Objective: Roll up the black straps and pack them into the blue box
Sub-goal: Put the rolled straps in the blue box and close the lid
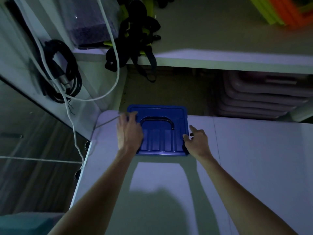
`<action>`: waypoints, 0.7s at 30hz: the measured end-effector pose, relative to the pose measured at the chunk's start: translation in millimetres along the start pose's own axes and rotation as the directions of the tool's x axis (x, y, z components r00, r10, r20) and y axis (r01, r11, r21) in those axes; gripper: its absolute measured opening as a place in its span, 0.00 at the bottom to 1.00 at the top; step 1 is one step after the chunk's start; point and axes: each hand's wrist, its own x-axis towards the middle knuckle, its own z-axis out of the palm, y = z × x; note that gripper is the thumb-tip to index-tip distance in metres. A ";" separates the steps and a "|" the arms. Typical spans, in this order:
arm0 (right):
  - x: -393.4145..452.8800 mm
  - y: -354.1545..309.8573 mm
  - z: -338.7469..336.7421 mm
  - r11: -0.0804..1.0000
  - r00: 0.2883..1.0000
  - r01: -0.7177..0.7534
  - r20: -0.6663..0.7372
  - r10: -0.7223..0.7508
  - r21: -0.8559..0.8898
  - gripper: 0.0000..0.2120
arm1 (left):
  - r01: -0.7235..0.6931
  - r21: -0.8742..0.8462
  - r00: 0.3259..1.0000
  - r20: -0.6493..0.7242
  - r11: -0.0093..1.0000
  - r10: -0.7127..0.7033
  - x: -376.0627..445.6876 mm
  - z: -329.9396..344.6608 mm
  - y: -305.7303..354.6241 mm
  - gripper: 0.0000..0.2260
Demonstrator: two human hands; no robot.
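Observation:
The blue box (159, 131) sits at the far edge of a white table (245, 158), lid on, with a dark curved handle lying flat on the lid. My left hand (129, 132) rests palm down on the lid's left side, fingers spread. My right hand (196, 139) grips the box's right edge, thumb at the lid's corner and index finger stretched out. A tangle of black straps (137, 39) with yellow-green parts lies on the farther white table and hangs over its front edge.
A white cable (111, 48) loops down at the left, beside a coil of black cable (67, 72) hanging on the wall. Stacked grey bins (257, 94) stand under the far table. Orange and green items (284, 11) lie at the top right.

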 end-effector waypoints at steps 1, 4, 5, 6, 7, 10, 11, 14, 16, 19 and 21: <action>2.6 0.4 -0.4 0.994 0.996 -0.084 0.037 0.082 0.072 0.27 | -0.115 0.000 0.992 0.052 0.993 0.115 -1.3 7.1 9.8 0.21; 9.2 2.9 -2.7 0.920 0.954 -0.278 0.189 0.232 0.275 0.26 | -0.392 0.075 0.885 0.302 0.917 0.353 -1.7 31.0 44.5 0.26; 10.6 4.7 -3.0 0.892 0.946 -0.300 0.222 0.234 0.338 0.21 | -0.427 0.113 0.858 0.365 0.897 0.362 0.0 39.0 51.9 0.28; 10.7 5.8 -3.9 0.862 0.943 -0.311 0.244 0.227 0.400 0.15 | -0.430 0.142 0.845 0.412 0.892 0.342 2.7 45.9 55.7 0.30; 10.7 7.0 -4.0 0.828 0.940 -0.323 0.260 0.222 0.459 0.09 | -0.418 0.166 0.841 0.444 0.893 0.311 5.1 52.1 56.3 0.31; 12.2 8.9 -3.1 0.714 0.936 -0.352 0.246 0.253 0.605 0.10 | -0.401 0.228 0.848 0.459 0.887 0.265 5.8 62.3 52.2 0.32; 13.3 9.5 -1.1 0.685 0.938 -0.346 0.215 0.272 0.641 0.13 | -0.402 0.239 0.853 0.449 0.884 0.267 5.0 63.4 51.7 0.32; 13.0 9.9 0.5 0.778 0.965 -0.252 0.090 0.245 0.576 0.15 | -0.394 0.247 0.861 0.435 0.885 0.262 2.6 65.6 52.2 0.32; 14.3 11.8 -1.0 0.803 0.980 -0.185 0.049 0.191 0.566 0.10 | -0.395 0.243 0.863 0.428 0.886 0.268 2.5 65.6 52.3 0.32; 20.3 13.0 -4.7 0.755 0.980 -0.182 0.057 0.189 0.630 0.05 | -0.394 0.237 0.866 0.418 0.888 0.273 1.4 64.3 52.1 0.32; 24.9 14.0 -5.5 0.750 0.976 -0.203 0.065 0.210 0.629 0.08 | -0.393 0.232 0.866 0.418 0.889 0.274 1.5 64.4 52.5 0.32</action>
